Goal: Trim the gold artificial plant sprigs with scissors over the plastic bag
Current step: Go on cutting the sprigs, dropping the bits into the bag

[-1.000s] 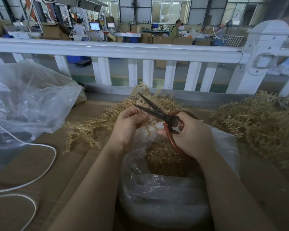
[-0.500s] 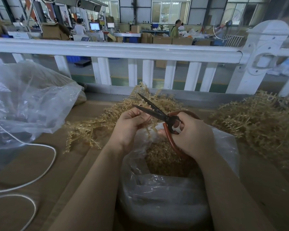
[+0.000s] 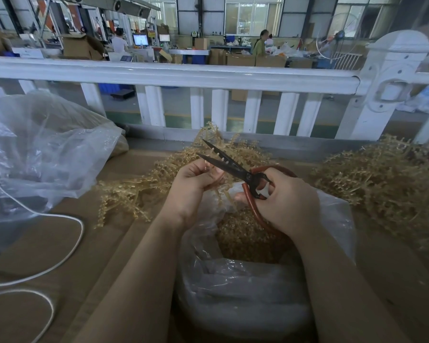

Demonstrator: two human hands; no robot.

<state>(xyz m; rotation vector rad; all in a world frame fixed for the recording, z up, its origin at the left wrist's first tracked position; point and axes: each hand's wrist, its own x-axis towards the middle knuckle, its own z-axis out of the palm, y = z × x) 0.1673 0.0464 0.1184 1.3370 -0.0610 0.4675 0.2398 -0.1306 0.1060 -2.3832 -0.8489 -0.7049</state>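
Note:
My left hand (image 3: pixel 192 188) pinches a gold sprig (image 3: pixel 222 193) that hangs from my fingers over the open plastic bag (image 3: pixel 245 288). My right hand (image 3: pixel 286 200) grips the red loop handles of black-bladed scissors (image 3: pixel 229 164). The blades stand slightly apart and point up and left, just above my left fingers. Cut gold pieces (image 3: pixel 243 233) fill the inside of the bag. More gold sprigs lie in a pile (image 3: pixel 144 186) behind my left hand and in a second pile (image 3: pixel 382 184) at the right.
A large crumpled clear bag (image 3: pixel 42 154) sits at the left. A white cable (image 3: pixel 60 256) loops over the brown table (image 3: pixel 47 243). A white railing (image 3: pixel 174 75) runs along the far edge, with a workshop and people behind it.
The scissor blades have narrowed slightly over the sprig. Both hands stay nearly where they were above the bag.

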